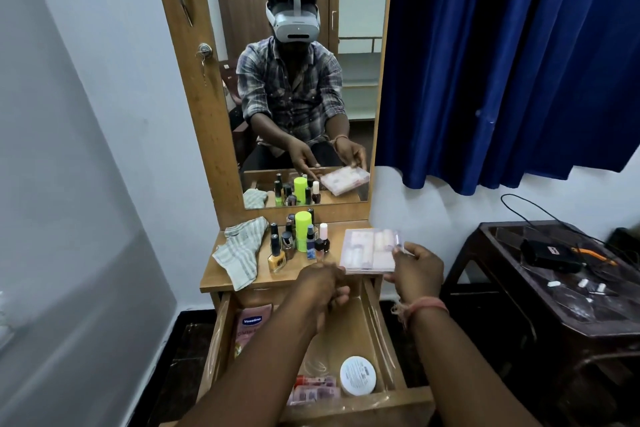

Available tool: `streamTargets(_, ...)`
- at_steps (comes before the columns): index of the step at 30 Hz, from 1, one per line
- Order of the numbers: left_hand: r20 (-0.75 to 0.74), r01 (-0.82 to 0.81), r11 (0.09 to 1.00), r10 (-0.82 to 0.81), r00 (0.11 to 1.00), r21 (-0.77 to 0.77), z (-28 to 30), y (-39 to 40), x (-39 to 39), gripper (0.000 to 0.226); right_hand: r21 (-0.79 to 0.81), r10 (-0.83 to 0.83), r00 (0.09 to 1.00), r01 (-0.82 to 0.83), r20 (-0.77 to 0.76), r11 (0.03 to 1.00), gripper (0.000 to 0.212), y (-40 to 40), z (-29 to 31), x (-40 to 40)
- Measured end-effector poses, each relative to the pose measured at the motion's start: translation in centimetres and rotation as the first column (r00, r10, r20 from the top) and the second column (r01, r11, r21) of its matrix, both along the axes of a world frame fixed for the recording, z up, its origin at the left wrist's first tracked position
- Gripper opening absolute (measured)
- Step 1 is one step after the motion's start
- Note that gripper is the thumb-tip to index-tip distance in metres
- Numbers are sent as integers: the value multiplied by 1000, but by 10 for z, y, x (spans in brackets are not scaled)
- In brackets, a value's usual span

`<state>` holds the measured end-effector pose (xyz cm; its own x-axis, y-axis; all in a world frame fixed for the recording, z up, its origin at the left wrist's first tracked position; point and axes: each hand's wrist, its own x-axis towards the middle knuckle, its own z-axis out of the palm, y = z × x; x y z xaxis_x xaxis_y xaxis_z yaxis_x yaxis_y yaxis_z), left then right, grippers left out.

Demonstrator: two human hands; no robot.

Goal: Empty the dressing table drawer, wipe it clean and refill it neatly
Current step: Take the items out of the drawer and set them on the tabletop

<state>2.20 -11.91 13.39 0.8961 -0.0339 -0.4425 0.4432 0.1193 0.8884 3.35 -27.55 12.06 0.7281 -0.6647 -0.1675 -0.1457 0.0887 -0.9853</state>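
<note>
The wooden drawer [384,333] of the dressing table stands pulled open below the tabletop [221,279]. Inside lie a pink Vaseline tube [251,324], a round white tub [357,375] and small pink packets [317,388]. My right hand [417,267] grips a flat clear plastic box [369,250] of pale items by its near right corner, at the right end of the tabletop. My left hand [323,282] hovers over the drawer's back edge, fingers loosely curled, holding nothing I can see. A striped cloth [242,251] lies on the tabletop's left side.
Several nail polish bottles [277,253] and a lime green container [302,230] stand mid-tabletop below the mirror [298,80]. A dark side table [540,288] with cables and small items stands to the right. Blue curtain [502,55] hangs above it. A white wall is on the left.
</note>
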Motion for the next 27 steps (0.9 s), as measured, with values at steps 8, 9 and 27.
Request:
streamTargets(8, -41, 61, 995, -58, 997, 79, -8, -3, 25, 28, -231, 9, 994, -35, -112, 972, 23, 14, 11, 58)
streamTargets(9, -43, 71, 994, -68, 997, 80, -11, -3, 26, 31, -232, 11, 992, -40, -125, 972, 23, 15, 9, 61)
streamTargets(27, 11, 161, 969, -166, 986, 188, -26, -17, 38, 78, -497, 116, 978, -188, -173, 847, 57, 41, -34, 72)
